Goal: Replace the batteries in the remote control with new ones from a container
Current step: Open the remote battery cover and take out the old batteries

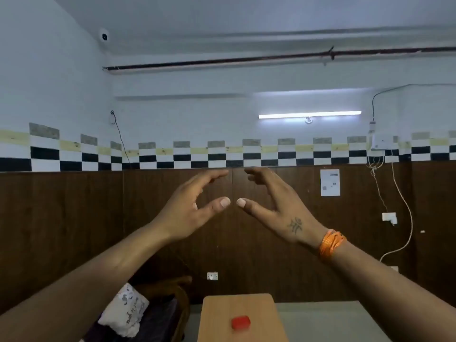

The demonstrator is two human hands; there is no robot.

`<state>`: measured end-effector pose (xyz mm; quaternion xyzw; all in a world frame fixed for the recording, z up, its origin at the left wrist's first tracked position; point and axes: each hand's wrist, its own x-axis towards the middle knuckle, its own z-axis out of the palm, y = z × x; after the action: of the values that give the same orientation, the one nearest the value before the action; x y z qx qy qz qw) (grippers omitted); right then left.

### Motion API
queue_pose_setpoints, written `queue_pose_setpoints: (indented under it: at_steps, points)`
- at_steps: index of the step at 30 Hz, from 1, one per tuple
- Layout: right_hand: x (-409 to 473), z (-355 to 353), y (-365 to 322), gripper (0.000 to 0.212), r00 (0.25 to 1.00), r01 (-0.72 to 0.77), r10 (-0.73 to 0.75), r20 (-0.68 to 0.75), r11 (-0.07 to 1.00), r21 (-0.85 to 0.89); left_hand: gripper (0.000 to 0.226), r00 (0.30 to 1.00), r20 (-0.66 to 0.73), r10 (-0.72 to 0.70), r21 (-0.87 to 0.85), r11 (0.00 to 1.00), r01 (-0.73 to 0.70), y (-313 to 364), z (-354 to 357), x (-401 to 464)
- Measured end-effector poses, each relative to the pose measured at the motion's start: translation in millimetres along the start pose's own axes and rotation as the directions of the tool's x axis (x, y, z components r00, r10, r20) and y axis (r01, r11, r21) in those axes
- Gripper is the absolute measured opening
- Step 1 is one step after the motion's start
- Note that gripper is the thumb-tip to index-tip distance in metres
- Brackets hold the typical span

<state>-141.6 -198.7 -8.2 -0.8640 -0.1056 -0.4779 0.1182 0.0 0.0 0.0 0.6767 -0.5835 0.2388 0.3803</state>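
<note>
Remote control is nowhere in view; both the left hand (pixel 190 208) and right hand (pixel 276 208) hover spread and empty mid-frame, so a blind reach could knock what may be a red container (pixel 241 322) at the bottom off the wooden table (pixel 217 317)

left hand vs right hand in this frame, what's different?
The right hand has an orange thread band at the wrist and a dark mark on its back; the left hand has neither. The left hand sits left of centre, the right hand mirrors it. Both are raised, fingers loosely curved, holding nothing, thumbs nearly meeting.
</note>
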Motion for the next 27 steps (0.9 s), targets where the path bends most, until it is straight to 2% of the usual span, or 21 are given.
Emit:
queue_pose_setpoints:
  at_steps: [2,5,9,11,17,23,27]
  points:
    - [-13.1,14.3,8.3,0.061,0.994,-0.105,0.110,-0.021,0.981,0.165,0.069,0.995,0.012,-0.101,-0.205,0.973,0.102,-6.4,21.7,-8.8]
    - [-47.8,46.9,22.6,0.046,0.963,-0.248,0.269,-0.007,0.896,0.370,0.065,0.971,0.033,-0.235,-0.433,0.873,0.226,-16.9,63.8,-37.6]
    - [-92.9,87.5,34.3,0.019,0.884,-0.380,0.467,0.021,0.690,0.616,0.055,0.903,0.029,-0.428,-0.583,0.727,0.363,-26.5,114.9,-75.3]
    - [-113.8,105.4,40.0,0.016,0.826,-0.456,0.557,0.091,0.563,0.689,0.048,0.854,0.050,-0.518,-0.614,0.659,0.435,-32.9,138.6,-93.8]
    - [-175.7,167.7,55.6,0.027,0.671,-0.636,0.672,0.313,0.305,0.709,0.044,0.715,0.046,-0.698,-0.607,0.549,0.575,-61.7,187.9,-162.3]
    - [-217.2,235.4,64.1,0.030,0.547,-0.749,0.706,0.451,0.171,0.640,0.032,0.599,0.100,-0.795,-0.625,0.418,0.659,-108.8,206.3,-218.3]
    - [-214.2,288.9,69.6,0.030,0.505,-0.780,0.722,0.474,0.147,0.608,0.032,0.551,0.138,-0.823,-0.615,0.365,0.699,-157.9,205.3,-236.1]
